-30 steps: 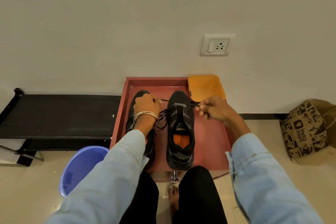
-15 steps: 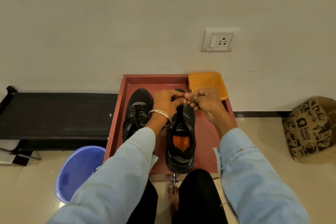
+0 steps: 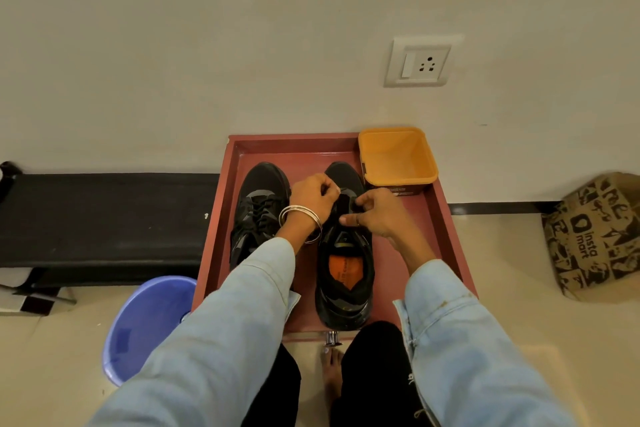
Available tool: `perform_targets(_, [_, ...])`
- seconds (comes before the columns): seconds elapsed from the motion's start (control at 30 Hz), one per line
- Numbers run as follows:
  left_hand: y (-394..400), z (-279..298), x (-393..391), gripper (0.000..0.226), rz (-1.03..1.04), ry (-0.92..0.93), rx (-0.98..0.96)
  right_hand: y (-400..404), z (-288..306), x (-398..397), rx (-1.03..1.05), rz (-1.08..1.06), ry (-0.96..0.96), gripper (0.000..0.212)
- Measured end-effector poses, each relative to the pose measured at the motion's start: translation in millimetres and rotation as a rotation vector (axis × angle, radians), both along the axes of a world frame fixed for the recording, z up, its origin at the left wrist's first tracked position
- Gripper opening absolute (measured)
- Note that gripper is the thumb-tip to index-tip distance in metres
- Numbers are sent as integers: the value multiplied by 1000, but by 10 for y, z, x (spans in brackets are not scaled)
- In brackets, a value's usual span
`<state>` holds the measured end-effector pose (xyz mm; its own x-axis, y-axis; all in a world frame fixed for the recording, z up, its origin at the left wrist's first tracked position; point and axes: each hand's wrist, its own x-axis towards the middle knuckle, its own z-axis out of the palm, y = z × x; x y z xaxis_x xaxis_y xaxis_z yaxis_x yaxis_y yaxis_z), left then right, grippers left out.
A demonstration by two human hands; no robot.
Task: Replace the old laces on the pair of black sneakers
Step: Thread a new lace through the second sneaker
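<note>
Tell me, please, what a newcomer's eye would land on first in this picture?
Probably the two hands, left hand and right hand, meeting over the front of the right-hand black sneaker, with its orange insole, in the red tray. Next, the yellow tub in the tray's far right corner and the blue basin on the floor at left.

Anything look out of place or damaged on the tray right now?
Nothing stands out. Both sneakers, the left laced and the right under both hands, sit side by side on the red tray; the orange tub is upright.
</note>
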<state>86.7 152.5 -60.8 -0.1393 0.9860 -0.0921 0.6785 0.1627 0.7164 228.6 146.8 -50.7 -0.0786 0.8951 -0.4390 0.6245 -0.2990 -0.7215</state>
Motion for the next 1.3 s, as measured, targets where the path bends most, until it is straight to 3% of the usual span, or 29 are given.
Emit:
perform_targets(0.17, [23,-116,163,21,-93,250,-85,-60,-7,6,-33,-73,62,45])
perform_targets(0.43, [34,-183,237,26,24,207,-188,-67,-51,71,-54,-157,197,44])
perform_targets(0.57, [10,-146,271,22,-45,292,-175,-69,-59,87,-49,-152,233,41])
perform_targets(0.8, [-39,-242,264,10,40,70,-120,-81,-151,150,-42,-133,277,45])
perform_targets(0.97, [-33,-359,277,14,66,33,-112,-43,-167,156,-33,-87,241,48])
perform_targets(1.13, [-50,-379,363,13,209,-21,-138,-18,-126,217,-124,-50,311,50])
perform_targets(1.23, [-40,-347,395,9,302,-69,-162,23,-86,277,-143,36,248,50])
perform_targets(1.3, [-27,-356,398,22,281,-56,-135,64,-88,305,-150,68,216,39])
